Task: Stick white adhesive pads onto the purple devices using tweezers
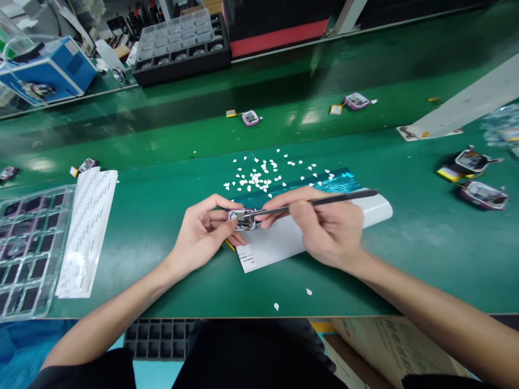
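Observation:
My left hand (203, 232) pinches a small purple-edged electronic unit (242, 219) over a white sheet (279, 243) on the green bench. My right hand (324, 224) grips dark metal tweezers (316, 202). Their tips touch the top of the unit. Behind the hands lies a scatter of several small white paper bits (259, 175) on a teal strip (336, 181).
A clear plastic tray (28, 243) and a stack of white label sheets (87, 227) lie at the left. More purple units sit on the belt (250, 118) (356, 100) and at the right (482, 194). A black parts tray (182, 48) stands at the back.

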### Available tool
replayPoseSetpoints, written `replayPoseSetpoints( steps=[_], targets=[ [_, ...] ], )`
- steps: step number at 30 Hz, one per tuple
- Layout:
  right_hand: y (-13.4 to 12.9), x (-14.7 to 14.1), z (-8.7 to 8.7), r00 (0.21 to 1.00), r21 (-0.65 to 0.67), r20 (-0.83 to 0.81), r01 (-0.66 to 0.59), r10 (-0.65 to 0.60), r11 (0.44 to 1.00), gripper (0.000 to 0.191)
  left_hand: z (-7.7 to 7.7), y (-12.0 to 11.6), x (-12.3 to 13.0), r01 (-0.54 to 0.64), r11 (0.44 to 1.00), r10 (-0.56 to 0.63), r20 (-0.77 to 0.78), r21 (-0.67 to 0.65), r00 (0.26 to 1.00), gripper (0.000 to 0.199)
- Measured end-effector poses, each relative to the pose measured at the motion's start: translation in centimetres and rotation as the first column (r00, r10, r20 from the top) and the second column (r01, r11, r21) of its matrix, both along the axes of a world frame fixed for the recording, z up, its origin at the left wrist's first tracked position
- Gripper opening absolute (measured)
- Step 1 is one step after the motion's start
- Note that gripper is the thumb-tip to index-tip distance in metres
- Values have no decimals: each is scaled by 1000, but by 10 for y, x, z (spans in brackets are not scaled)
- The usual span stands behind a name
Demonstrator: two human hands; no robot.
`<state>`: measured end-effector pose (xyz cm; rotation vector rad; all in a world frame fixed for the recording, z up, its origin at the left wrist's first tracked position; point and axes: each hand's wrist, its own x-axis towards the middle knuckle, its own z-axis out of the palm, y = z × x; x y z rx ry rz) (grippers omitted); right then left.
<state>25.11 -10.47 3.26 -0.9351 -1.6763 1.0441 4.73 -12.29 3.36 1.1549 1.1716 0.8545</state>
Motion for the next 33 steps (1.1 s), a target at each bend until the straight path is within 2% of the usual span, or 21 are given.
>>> replayPoseSetpoints(
  steps=[2,4,8,14,19,21,24,29,31,33],
  targets=[
    [4,4,0,998,36,16,54,-55,998,36,0,8,-7,-20,999,23,-68,35,997,26],
    [10,5,-2,995,26,94,40,-42,999,35,0,16,-15,-2,998,12,-170,57,985,32],
    [20,2,-12,974,-36,211,-75,81,997,37,-4,25,-28,107,992,-79,-332,67,940,13],
    [26,2,-22,953,-109,258,-135,159,985,39,-10,26,-29,111,988,-65,-368,106,927,11],
    [29,5,-22,959,-132,246,-114,144,985,36,-10,24,-26,115,981,-46,-388,157,920,10],
    [28,4,-22,958,-129,250,-114,143,985,37,-5,21,-25,174,961,-46,-501,213,864,8],
    [25,3,-22,952,-78,277,-112,129,991,40,7,14,-22,313,910,-51,-673,274,738,7],
    [25,5,-21,929,122,338,-204,152,971,41,13,5,-18,621,747,-241,-775,236,584,12],
    [28,7,-22,915,170,362,-252,177,953,36,10,3,-17,669,712,-253,-811,214,528,13],
    [31,8,-23,906,207,375,-288,196,935,31,7,3,-16,679,700,-225,-834,221,504,14]
  ],
)
